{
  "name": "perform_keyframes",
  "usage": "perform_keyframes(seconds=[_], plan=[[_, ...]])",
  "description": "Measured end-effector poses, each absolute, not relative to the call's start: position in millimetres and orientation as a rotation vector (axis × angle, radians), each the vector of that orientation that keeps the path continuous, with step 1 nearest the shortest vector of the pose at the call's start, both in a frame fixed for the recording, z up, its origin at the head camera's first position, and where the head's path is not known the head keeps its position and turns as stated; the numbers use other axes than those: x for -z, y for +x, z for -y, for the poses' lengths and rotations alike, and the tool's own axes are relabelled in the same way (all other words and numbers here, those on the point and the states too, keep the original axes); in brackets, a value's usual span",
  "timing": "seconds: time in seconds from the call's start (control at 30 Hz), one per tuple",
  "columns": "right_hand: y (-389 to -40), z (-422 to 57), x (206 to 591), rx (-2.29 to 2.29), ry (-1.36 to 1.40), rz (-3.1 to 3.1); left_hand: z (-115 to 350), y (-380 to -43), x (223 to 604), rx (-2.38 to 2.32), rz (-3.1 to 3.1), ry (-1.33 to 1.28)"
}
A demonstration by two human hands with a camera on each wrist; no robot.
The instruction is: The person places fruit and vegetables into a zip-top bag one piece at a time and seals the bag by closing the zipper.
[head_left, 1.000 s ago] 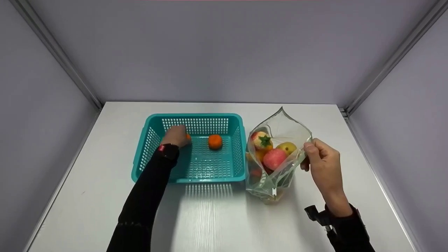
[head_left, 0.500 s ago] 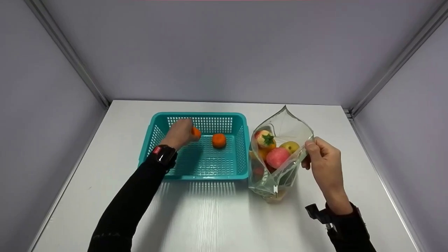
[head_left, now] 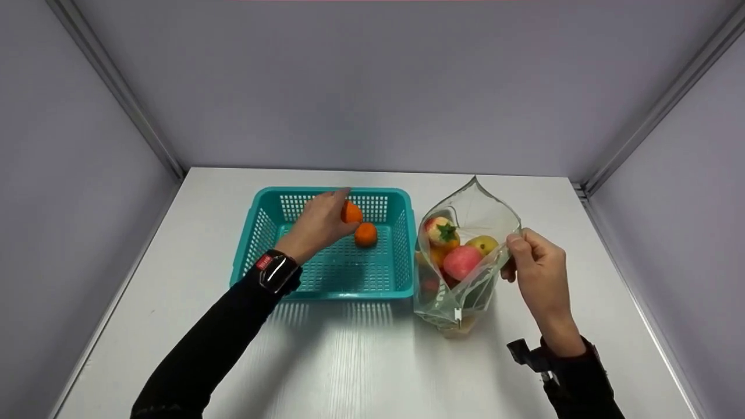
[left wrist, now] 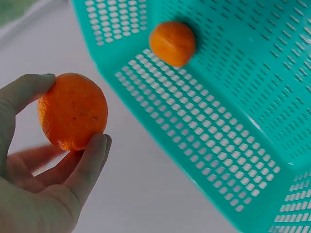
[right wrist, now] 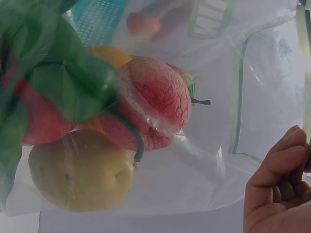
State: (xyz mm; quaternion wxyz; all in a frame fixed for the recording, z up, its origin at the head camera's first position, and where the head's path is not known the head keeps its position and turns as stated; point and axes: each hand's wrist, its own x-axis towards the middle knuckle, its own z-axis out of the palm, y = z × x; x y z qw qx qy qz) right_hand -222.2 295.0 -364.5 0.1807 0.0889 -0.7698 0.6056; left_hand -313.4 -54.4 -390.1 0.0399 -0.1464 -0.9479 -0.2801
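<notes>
My left hand [head_left: 319, 226] holds an orange [head_left: 352, 213] between thumb and fingertips, raised over the back of the teal basket [head_left: 349, 295]. In the left wrist view the held orange [left wrist: 73, 111] shows dark specks, and the fingers grip its sides. A second orange [head_left: 366, 234] lies on the basket floor. My right hand [head_left: 541, 267] pinches the right edge of a clear zip bag [head_left: 480, 201], keeping its mouth spread. Inside the bag are a pink-red fruit [head_left: 463, 262], a yellow-green fruit [head_left: 482, 244] and a red-and-cream fruit with a green leafy top [head_left: 441, 231].
The basket and the bag stand side by side on a white table [head_left: 349, 361]. Grey panels [head_left: 372, 87] enclose the table at the back and both sides. Green leaves [right wrist: 73, 82] show through the bag in the right wrist view.
My left hand has lifted the orange from the basket's left part and carried it right, close to the other orange. My right hand keeps its hold on the bag.
</notes>
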Motion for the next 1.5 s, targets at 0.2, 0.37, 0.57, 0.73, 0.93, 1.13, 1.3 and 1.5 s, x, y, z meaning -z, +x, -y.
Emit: perform_keyframes(seconds=[0.2, 0.37, 0.57, 0.73, 0.93, 1.13, 1.3, 1.5], plan=[[-222.7, -293.3, 364.2, -1.692, 0.267, 2.175, 39.9, -301.5, 381.2, 0.959, 2.8, -0.477], [-223.7, -291.5, 364.2, -1.698, 0.283, 2.172, 28.8, -291.6, 374.8, 0.907, 2.684, -0.571], [-224.6, -291.0, 364.2, -1.701, 0.28, 2.175, 17.2, -277.3, 365.1, 0.888, 2.555, -0.677], [-226.4, -290.1, 363.9, -1.696, 0.287, 2.171, 6.3, -268.9, 353.0, 0.845, 2.474, -0.742], [-227.4, -289.0, 363.5, -1.692, 0.294, 2.183, -7.3, -260.9, 340.5, 0.85, 2.39, -0.789], [-225.9, -288.7, 363.4, -1.695, 0.276, 2.184, -17.6, -255.2, 334.0, 0.914, 2.313, -0.897], [-224.8, -288.2, 363.5, -1.679, 0.293, 2.186, -22.3, -251.1, 331.0, 0.936, 2.265, -0.939], [-224.8, -288.5, 363.3, -1.681, 0.289, 2.181, -32.5, -245.7, 327.6, 0.968, 2.21, -0.968]])
